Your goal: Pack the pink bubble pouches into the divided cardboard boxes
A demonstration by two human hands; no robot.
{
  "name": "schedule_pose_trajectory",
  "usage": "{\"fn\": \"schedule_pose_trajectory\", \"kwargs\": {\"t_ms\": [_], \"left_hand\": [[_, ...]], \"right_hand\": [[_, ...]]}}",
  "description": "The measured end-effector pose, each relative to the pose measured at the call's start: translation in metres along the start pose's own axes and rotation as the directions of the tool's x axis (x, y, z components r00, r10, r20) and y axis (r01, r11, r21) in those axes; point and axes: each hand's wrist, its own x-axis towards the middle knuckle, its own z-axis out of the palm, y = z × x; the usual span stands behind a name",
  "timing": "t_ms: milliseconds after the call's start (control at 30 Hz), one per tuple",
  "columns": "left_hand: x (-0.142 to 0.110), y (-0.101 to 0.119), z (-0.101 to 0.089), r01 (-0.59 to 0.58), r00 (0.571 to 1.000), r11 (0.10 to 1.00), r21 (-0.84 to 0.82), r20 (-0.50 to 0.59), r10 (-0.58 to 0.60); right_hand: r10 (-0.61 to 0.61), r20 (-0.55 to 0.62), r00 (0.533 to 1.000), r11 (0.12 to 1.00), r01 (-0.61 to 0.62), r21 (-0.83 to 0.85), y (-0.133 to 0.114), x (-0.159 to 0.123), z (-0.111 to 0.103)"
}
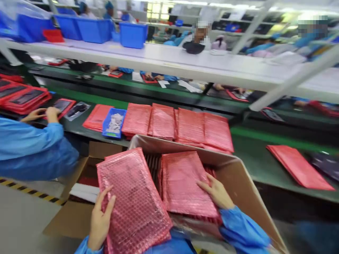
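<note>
My left hand (102, 215) grips the side of a pink bubble-wrap bag stack (135, 201), fingers over its top face. This stack is tilted over the left part of an open cardboard box (238, 183). My right hand (217, 192) holds the right edge of a second pink bubble-wrap bag stack (185, 183) inside the box, thumb and fingers on its upper face. The undersides of both stacks and some of my fingertips are hidden. More pink bags stand packed on edge in the box beneath.
Pink bag piles (164, 121) line the green bench behind the box, beside a blue bin (114, 122) of small pale pieces. At left, a co-worker's blue sleeve (31, 148) reaches over the bench. A white shelf (169, 63) crosses above. Another carton (76, 215) stands lower left.
</note>
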Motion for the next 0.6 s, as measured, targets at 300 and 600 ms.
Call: {"fn": "schedule_pose_trajectory", "kwargs": {"t_ms": [300, 600], "left_hand": [[0.006, 0.01, -0.001, 0.038, 0.999, 0.992, 0.12, 0.031, -0.042], [0.009, 0.002, -0.004, 0.025, 0.998, 0.992, 0.125, 0.045, -0.031]], "right_hand": [[-0.048, 0.014, 0.999, 0.791, 0.046, -0.611, -0.023, -0.01, 0.065], [0.13, 0.213, 0.968, 0.658, 0.076, -0.749, -0.027, 0.039, 0.177]]}}
